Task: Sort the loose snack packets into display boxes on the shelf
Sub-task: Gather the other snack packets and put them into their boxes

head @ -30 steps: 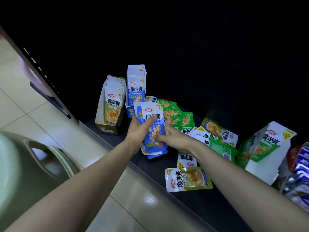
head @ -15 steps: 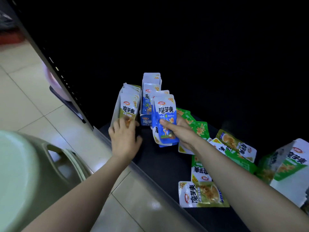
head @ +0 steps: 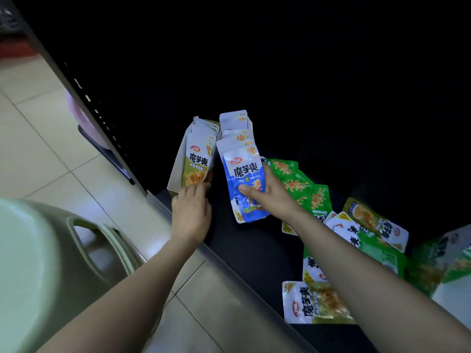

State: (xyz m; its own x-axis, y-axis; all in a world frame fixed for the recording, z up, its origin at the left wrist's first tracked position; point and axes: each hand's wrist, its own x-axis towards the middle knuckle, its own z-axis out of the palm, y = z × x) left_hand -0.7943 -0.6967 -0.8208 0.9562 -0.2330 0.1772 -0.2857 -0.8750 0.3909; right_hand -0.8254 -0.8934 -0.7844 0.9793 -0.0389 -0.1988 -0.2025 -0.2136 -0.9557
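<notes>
Blue packets (head: pixel 244 184) gripped in our right hand (head: pixel 271 197), beside the olive box (head: pixel 175 171) our open left hand (head: pixel 191 215) touches.

On the shelf (head: pixel 249 253), two filled display boxes (head: pixel 175 174) stand side by side at left; loose packets (head: pixel 298 182) lie scattered to their right.

Floor: pale beige glazed tiles (head: pixel 38 154) with thin dark grout lines, covering 7 to 10 o'clock and running on toward 6.
At 8 o'clock, a pale green moulded plastic stool (head: pixel 51 263), close to the lens and blurred; a cut-out opening shows in its side.
At 10 o'clock, a pink rounded object (head: pixel 76 110), partly hidden.
At the 10–11 o'clock corner, a blurred red band (head: pixel 12 48).
</notes>
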